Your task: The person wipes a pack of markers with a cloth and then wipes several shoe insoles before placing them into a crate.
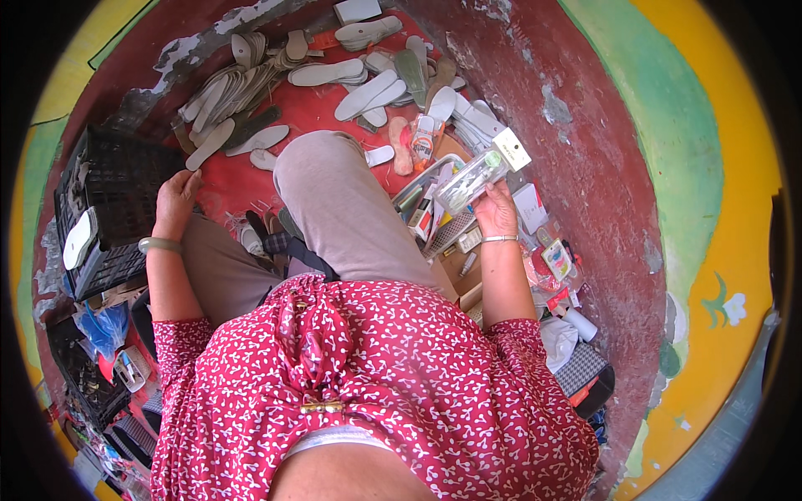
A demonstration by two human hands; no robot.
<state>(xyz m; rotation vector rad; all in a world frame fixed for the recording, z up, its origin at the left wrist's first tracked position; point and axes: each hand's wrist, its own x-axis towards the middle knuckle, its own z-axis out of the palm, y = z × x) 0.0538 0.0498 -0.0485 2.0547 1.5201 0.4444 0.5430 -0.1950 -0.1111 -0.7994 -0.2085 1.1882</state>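
My right hand is closed on a clear plastic pack with whitish and green contents that I cannot make out. A white card sits at the pack's upper end. Beneath it stands a grey basket filled with small boxes and packets. Beside my left knee, my left hand has its fingertips right at the lower end of a pale insole. Its fingers are partly hidden behind the back of the hand, so a grip on the insole cannot be told.
Several insoles lie heaped on the red surface ahead. A black plastic crate stands at the left, with a white insole against its side. The worn red wall rises close on the right. Bagged items crowd below my right arm.
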